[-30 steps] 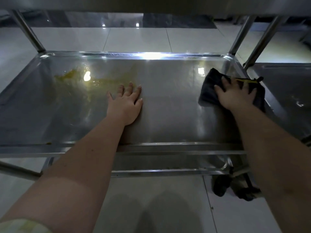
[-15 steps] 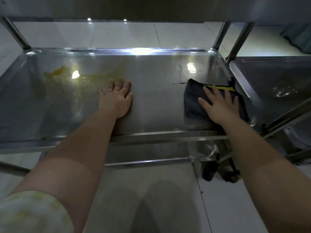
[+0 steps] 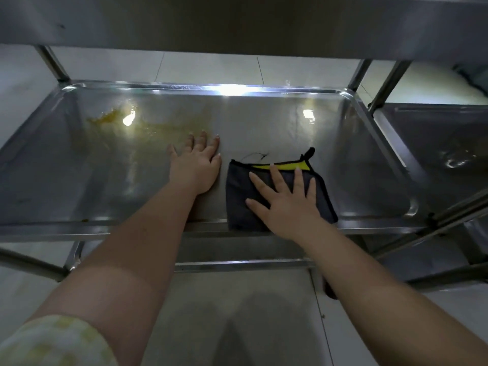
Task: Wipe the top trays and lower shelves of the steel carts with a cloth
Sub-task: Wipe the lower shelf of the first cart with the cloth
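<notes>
I look at the lower steel shelf [image 3: 343, 143] of a cart, under its top tray [image 3: 237, 25]. A folded dark grey cloth [image 3: 237, 196] with a yellow edge lies near the shelf's front rim, right of centre. My right hand [image 3: 285, 199] presses flat on it with fingers spread. My left hand [image 3: 196, 165] rests flat on the bare steel just left of the cloth, fingers straight. A yellow-brown smear [image 3: 118, 120] spreads across the shelf's far left part, beyond my left hand.
A second steel cart's shelf [image 3: 443, 143] stands directly to the right, its upright posts [image 3: 385, 83] next to this cart's right posts. A lower steel shelf edge [image 3: 237, 265] shows under the front rim. Pale tiled floor [image 3: 211, 67] lies behind and below.
My right hand has slid the cloth leftward along the shelf, from the far right corner to just beside my left hand. The left hand has stayed planted.
</notes>
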`<state>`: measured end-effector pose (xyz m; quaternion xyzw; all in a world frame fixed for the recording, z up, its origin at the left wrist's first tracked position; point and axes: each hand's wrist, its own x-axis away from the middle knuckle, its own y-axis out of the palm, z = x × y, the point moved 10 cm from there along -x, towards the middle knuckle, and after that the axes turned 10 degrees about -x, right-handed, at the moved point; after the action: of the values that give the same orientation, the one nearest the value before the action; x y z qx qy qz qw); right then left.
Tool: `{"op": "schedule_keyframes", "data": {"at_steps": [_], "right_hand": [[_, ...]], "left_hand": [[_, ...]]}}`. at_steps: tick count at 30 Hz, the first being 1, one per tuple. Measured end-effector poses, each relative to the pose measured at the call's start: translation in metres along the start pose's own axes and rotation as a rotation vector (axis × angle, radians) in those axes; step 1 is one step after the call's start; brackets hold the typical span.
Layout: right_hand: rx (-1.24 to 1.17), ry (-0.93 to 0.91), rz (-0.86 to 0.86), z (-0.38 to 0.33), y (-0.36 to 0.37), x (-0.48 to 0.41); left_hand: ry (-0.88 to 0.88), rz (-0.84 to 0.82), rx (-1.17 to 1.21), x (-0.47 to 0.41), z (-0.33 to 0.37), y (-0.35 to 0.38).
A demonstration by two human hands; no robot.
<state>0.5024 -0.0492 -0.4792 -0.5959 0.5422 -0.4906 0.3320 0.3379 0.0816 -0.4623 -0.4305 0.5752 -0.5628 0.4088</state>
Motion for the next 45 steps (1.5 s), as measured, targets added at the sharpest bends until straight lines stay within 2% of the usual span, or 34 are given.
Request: {"op": "schedule_keyframes", "data": {"at_steps": [8,12,17,20,23,25,27,29,33,36,40,45], "right_hand": [[-0.032,0.101,0.089,-0.010,-0.048,-0.169],[-0.040,0.128,0.101,-0.010,-0.059,-0.212],[-0.023,0.081,0.047,-0.010,-0.053,-0.179],[0.013,0.030,0.002,-0.003,-0.027,-0.108],[0.048,-0.112,0.030,0.002,-0.004,-0.022],[0.012,-0.163,-0.027,0.010,0.002,0.000],[0.003,-0.171,-0.038,0.015,-0.007,-0.018],[0.043,-0.139,0.039,0.023,-0.026,-0.063],[-0.025,0.077,0.107,0.059,-0.071,-0.165],[-0.034,0.184,0.124,0.070,-0.084,-0.202],[-0.019,0.186,0.099,0.066,-0.079,-0.192],[0.027,0.086,0.053,0.068,-0.052,-0.098]], "left_hand": [[0.010,0.019,0.007,-0.003,0.000,0.004],[0.008,0.028,0.006,-0.008,-0.002,0.009],[0.010,0.039,0.017,-0.010,0.000,0.010],[0.005,0.053,0.025,-0.010,-0.002,0.009],[0.007,0.059,0.018,-0.010,-0.002,0.010],[0.007,0.067,0.015,-0.010,-0.002,0.010],[0.007,0.070,0.008,-0.009,-0.001,0.010],[0.008,0.061,0.002,-0.009,-0.001,0.011],[0.008,0.055,-0.004,-0.009,-0.003,0.011],[-0.002,0.050,0.006,-0.011,-0.005,0.011],[-0.002,0.043,0.019,-0.011,-0.006,0.010],[-0.010,0.048,0.017,-0.009,-0.005,0.008]]}}
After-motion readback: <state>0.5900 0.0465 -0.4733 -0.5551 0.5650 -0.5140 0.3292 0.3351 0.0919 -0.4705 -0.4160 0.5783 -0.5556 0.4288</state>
